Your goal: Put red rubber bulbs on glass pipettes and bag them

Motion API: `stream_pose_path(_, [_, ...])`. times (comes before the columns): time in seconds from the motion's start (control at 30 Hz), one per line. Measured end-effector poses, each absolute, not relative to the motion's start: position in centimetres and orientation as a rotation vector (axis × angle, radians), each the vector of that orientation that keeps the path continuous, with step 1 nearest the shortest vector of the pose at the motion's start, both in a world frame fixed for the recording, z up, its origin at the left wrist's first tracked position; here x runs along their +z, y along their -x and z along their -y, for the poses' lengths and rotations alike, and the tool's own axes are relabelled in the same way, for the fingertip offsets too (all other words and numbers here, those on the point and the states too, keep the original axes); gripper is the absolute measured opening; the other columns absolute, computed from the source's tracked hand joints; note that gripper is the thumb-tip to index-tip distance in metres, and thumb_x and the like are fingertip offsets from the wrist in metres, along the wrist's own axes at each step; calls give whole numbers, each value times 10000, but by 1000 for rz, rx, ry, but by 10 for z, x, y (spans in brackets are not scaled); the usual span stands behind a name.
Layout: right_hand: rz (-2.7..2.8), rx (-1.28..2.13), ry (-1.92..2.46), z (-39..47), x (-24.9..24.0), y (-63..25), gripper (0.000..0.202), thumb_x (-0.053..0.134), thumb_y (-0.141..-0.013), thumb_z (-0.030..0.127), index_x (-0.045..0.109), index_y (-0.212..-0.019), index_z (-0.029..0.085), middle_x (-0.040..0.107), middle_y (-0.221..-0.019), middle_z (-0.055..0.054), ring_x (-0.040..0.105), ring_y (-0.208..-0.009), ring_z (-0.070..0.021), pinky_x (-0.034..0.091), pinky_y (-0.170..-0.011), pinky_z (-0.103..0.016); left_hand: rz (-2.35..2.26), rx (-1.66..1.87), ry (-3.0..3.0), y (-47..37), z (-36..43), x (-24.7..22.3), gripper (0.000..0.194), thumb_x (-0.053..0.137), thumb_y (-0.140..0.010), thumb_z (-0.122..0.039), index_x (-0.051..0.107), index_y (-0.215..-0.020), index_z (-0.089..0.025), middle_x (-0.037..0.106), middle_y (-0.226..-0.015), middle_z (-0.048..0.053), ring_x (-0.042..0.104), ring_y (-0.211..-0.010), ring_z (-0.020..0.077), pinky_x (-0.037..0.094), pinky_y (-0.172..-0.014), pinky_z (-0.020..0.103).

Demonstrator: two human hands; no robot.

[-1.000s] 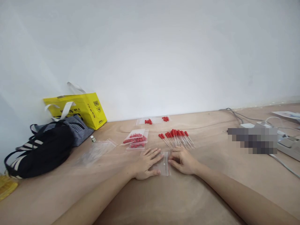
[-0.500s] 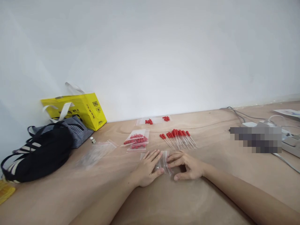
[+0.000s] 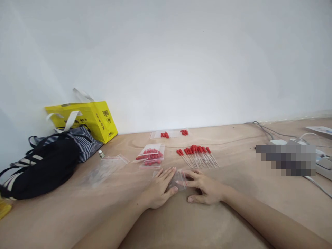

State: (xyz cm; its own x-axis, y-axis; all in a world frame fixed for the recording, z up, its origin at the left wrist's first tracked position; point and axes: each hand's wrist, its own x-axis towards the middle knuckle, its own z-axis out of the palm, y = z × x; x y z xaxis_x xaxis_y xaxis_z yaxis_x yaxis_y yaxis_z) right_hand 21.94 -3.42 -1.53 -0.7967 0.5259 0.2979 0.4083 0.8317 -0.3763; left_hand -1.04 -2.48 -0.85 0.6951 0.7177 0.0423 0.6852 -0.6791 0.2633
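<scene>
My left hand (image 3: 161,189) lies flat with its fingers stretched out on a small clear zip bag (image 3: 178,180) on the table. On the bag's right side rest the fingertips of my right hand (image 3: 203,186), spread apart and slightly bent. Just beyond the hands is a fanned row of droppers (image 3: 198,155) with red bulbs and clear stems. To their left lies a stack of clear bags (image 3: 151,155) with red-topped pieces inside. Farther left, a larger clear bag (image 3: 105,171) holds things too faint to make out.
Near the wall, loose red bulbs (image 3: 165,135) lie on clear plastic. A yellow bag (image 3: 103,121), a striped bag (image 3: 89,145) and a black bag (image 3: 52,167) stand at left, beside a small bottle (image 3: 101,154). Cables and a power strip (image 3: 324,166) are at right.
My right hand's fingers have slid a little left over the small bag and spread apart. The bag looks flatter. The view has shifted slightly.
</scene>
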Motion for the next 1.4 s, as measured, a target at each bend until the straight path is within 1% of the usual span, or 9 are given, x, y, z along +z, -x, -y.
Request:
stream_pose_path(0.07, [2613, 455, 695, 35, -14, -220, 559, 574, -729, 410, 402, -1243, 274, 243, -1372, -102, 336, -1195, -238, 273, -950, -424, -1141, 203, -2652, 14, 24, -7, 579, 258, -851, -496, 149, -1347, -218, 242, -1395, 51, 217, -1273, 210, 177, -1047, 417])
stream_pose_path(0.17, [2502, 576, 692, 32, -15, -223, 471, 599, -710, 410, 520, -1141, 240, 399, -1276, -97, 416, -1132, -215, 327, -927, -378, -1140, 190, -2635, 17, 23, -6, 586, 277, -843, -506, 166, -1343, -220, 243, -1395, 45, 213, -1275, 204, 167, -1052, 415])
stream_pose_path(0.27, [2259, 599, 864, 17, -16, -226, 273, 541, -760, 387, 629, -936, 198, 596, -989, -67, 558, -890, -162, 434, -773, -290, -1142, 193, -2633, 17, 22, -7, 597, 286, -836, -518, 182, -1339, -213, 246, -1394, 47, 211, -1276, 200, 160, -1054, 416])
stream_pose_path(0.37, [1920, 291, 1316, -11, -14, -230, 208, 507, -766, 345, 630, -789, 179, 621, -754, -45, 562, -683, -158, 432, -645, -285, -1142, 212, -2633, 15, 21, -7, 604, 305, -827, -525, 204, -1332, -210, 259, -1388, 52, 217, -1274, 203, 150, -1054, 428])
stream_pose_path(0.47, [1650, 63, 1723, -41, -8, -229, 264, 523, -727, 372, 614, -854, 160, 608, -788, -76, 556, -754, -213, 406, -698, -345, -1123, 232, -2643, 13, 22, -7, 588, 317, -826, -520, 229, -1324, -219, 269, -1383, 54, 226, -1271, 206, 149, -1052, 438])
stream_pose_path(0.6, [1535, 21, 1881, -64, -6, -222, 319, 556, -681, 371, 627, -909, 161, 567, -932, -123, 510, -924, -272, 338, -808, -406, -1138, 244, -2641, 13, 23, -6, 574, 329, -824, -512, 279, -1306, -203, 290, -1374, 64, 243, -1265, 208, 161, -1049, 439])
stream_pose_path(0.93, [1336, 253, 1753, -80, -9, -221, 159, 536, -660, 291, 619, -670, 155, 584, -806, -93, 560, -791, -214, 382, -728, -307, -1129, 250, -2656, 13, 26, -5, 562, 316, -829, -516, 301, -1293, -199, 295, -1373, 56, 244, -1265, 194, 167, -1049, 435])
stream_pose_path(1.17, [1183, 459, 1451, -31, -7, -243, 278, 314, -800, 447, 422, -831, 193, 595, -668, -13, 558, -588, -128, 438, -554, -244, -1129, 288, -2667, 13, 25, -8, 552, 332, -830, -500, 307, -1290, -195, 302, -1370, 56, 247, -1263, 194, 175, -1048, 437])
stream_pose_path(1.4, [854, 885, 1095, 14, -34, -230, 395, 549, -647, 567, 387, -742, 220, 571, -647, 24, 503, -493, -94, 410, -491, -225, -1124, 357, -2681, 9, 23, -16, 552, 346, -826, -497, 303, -1290, -200, 320, -1362, 62, 254, -1260, 205, 182, -1043, 441])
